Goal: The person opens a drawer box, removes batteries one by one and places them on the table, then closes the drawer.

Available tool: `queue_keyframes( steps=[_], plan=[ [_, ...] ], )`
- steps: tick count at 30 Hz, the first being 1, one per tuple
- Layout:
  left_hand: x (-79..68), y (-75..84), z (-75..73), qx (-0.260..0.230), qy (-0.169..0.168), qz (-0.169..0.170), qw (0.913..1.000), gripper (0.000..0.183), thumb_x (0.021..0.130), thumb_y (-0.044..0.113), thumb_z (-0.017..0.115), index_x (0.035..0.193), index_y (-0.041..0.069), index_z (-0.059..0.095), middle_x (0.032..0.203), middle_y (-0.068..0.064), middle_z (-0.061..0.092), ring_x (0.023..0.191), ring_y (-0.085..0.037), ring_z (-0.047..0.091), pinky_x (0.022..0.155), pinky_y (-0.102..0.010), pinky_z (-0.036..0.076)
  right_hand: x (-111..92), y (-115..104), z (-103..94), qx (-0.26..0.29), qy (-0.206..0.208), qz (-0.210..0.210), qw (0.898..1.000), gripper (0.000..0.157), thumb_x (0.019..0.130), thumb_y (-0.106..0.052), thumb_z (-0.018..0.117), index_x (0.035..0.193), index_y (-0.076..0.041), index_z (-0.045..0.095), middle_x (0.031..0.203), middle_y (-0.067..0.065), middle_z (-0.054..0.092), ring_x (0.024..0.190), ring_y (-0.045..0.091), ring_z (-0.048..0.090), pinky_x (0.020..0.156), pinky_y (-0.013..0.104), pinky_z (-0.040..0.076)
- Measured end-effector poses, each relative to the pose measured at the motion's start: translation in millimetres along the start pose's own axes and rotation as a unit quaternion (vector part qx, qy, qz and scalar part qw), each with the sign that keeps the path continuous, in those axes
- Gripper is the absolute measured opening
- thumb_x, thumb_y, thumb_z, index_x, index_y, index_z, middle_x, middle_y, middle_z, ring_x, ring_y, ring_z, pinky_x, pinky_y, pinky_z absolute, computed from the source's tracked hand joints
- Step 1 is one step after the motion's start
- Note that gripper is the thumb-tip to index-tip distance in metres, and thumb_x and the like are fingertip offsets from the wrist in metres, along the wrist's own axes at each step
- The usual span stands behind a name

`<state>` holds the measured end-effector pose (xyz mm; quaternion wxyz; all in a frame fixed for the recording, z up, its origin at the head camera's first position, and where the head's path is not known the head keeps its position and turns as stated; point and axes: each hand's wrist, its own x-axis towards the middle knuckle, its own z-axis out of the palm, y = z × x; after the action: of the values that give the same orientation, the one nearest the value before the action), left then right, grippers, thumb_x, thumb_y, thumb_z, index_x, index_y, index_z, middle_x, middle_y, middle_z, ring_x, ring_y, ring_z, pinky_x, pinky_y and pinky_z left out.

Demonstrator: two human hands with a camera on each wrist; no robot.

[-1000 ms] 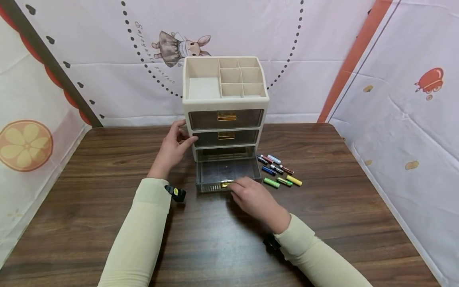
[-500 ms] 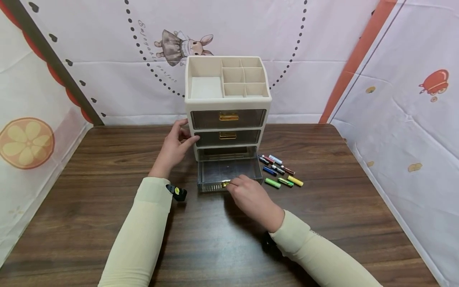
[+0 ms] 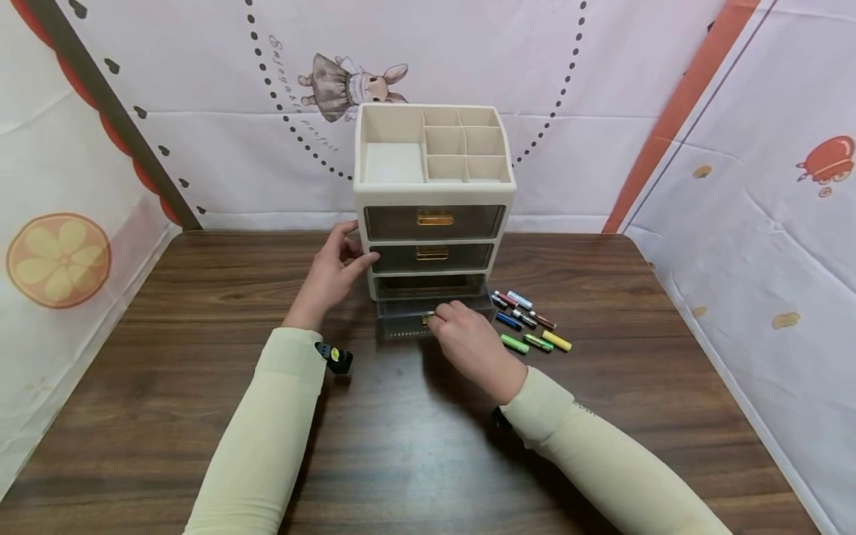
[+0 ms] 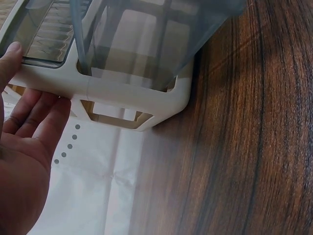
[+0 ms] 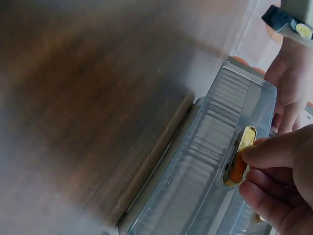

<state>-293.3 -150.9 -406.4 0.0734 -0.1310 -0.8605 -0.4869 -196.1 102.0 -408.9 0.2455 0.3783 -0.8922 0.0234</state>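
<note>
A cream desktop drawer organizer (image 3: 435, 195) with smoky clear drawers stands at the middle of the table. Its bottom drawer (image 3: 400, 327) is pulled part of the way out, while the upper two sit closed. At the organizer's left side, my left hand (image 3: 329, 276) grips the frame, thumb on the front and fingers (image 4: 44, 115) around the side wall. My right hand (image 3: 473, 343) pinches the gold handle (image 5: 249, 134) of the bottom drawer between thumb and fingers. In the right wrist view the thumb covers part of that handle.
Several batteries and small cylinders, among them a yellow battery (image 3: 556, 341) and a green battery (image 3: 514, 343), lie on the wooden table (image 3: 414, 453) right of the drawer. Cream compartments form the organizer's top. Printed cloth (image 3: 267, 163) hangs behind and at both sides.
The bottom drawer has slid inward toward the organizer, with my right hand moving along on its handle. My left hand keeps its grip on the side. The head view has shifted slightly.
</note>
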Motion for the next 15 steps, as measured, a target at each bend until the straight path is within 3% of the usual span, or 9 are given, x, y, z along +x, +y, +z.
queue_keyframes(
  steps=[15],
  plan=[
    [-1.4, 3.0, -0.1, 0.0, 0.004, 0.005, 1.0, 0.061, 0.093, 0.043, 0.062, 0.145, 0.029, 0.034, 0.108, -0.011, 0.057, 0.105, -0.027, 0.059, 0.089, -0.046, 0.046, 32, 21, 17.8, -0.008, -0.01, 0.018, 1.0, 0.02, 0.091, 0.003, 0.06, 0.092, -0.008, 0.076, 0.087, 0.005, 0.07, 0.079, 0.02, 0.062, 0.071, 0.026, 0.054]
  ],
)
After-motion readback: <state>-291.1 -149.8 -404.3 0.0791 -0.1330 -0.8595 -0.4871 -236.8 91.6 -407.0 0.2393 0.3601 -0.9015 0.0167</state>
